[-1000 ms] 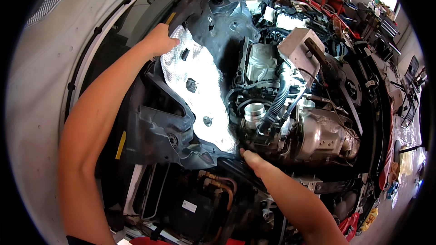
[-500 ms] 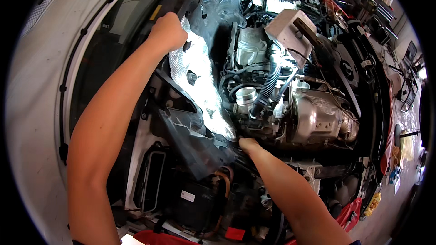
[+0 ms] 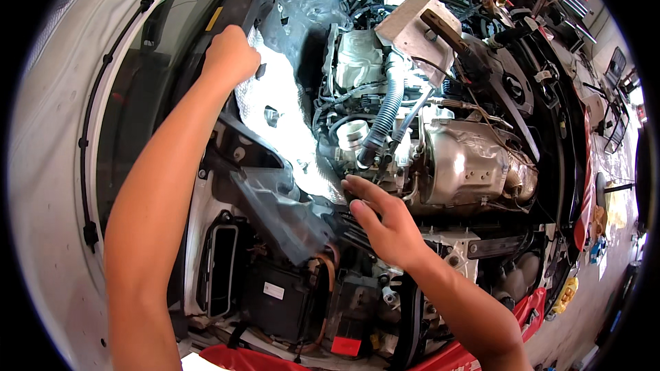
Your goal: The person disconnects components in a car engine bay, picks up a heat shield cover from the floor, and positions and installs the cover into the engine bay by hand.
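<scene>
A long dark plastic panel faced with a silver foil heat shield lies tilted along the windscreen side of an open engine bay. My left hand is closed around its upper left edge, with the fingertips hidden behind it. At the panel's near end, my right hand has its fingers apart and holds nothing. Its fingertips are close to the foil's lower tip; whether they touch it I cannot tell. A grey plastic piece slants down from the panel's near end.
Right of the panel are a ribbed hose, an engine cover and a rounded metal heat shield. A cardboard-like box sits on the engine. Nearer me are a black battery-like box and a red cloth.
My right hand has come off the panel's near end, lifted and spread its fingers. My left hand keeps its grip. The whole view has shifted slightly.
</scene>
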`<move>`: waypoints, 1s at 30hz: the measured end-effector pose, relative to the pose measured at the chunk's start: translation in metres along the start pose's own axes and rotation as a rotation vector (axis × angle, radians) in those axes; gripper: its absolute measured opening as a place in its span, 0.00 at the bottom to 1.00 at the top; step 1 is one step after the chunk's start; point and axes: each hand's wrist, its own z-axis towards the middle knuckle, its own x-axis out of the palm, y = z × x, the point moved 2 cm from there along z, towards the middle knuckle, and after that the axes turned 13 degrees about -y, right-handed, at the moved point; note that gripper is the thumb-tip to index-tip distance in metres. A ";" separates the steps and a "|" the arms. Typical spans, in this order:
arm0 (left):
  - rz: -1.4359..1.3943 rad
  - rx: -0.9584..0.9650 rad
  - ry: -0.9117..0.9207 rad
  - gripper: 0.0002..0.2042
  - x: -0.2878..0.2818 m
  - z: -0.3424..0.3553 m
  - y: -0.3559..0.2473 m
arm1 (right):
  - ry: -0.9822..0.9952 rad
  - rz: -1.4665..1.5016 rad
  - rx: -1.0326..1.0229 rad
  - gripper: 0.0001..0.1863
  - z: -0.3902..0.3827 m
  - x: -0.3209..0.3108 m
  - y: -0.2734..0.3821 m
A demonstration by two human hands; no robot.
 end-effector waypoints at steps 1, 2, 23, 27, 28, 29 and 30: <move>0.010 -0.023 0.032 0.17 0.000 0.003 0.004 | 0.057 0.051 -0.179 0.41 -0.013 0.001 0.016; 0.002 -0.027 0.055 0.17 -0.002 0.003 0.009 | 0.129 -0.047 -0.363 0.46 -0.017 0.010 0.028; -0.136 -0.027 0.054 0.14 0.007 -0.043 -0.071 | -0.361 -0.180 -0.342 0.15 -0.041 0.023 -0.006; -0.131 -0.102 0.094 0.12 0.010 -0.021 -0.057 | -0.258 -0.304 -0.329 0.16 -0.023 0.033 -0.008; -0.100 -0.130 0.096 0.13 0.009 -0.017 -0.050 | -0.233 -0.291 -0.368 0.17 -0.023 0.038 -0.007; -0.122 -0.076 0.100 0.13 0.010 -0.017 -0.047 | -0.256 -0.279 -0.310 0.16 -0.023 0.039 -0.008; -0.128 -0.066 0.095 0.13 0.011 -0.021 -0.047 | -0.270 -0.261 -0.277 0.16 -0.024 0.038 -0.010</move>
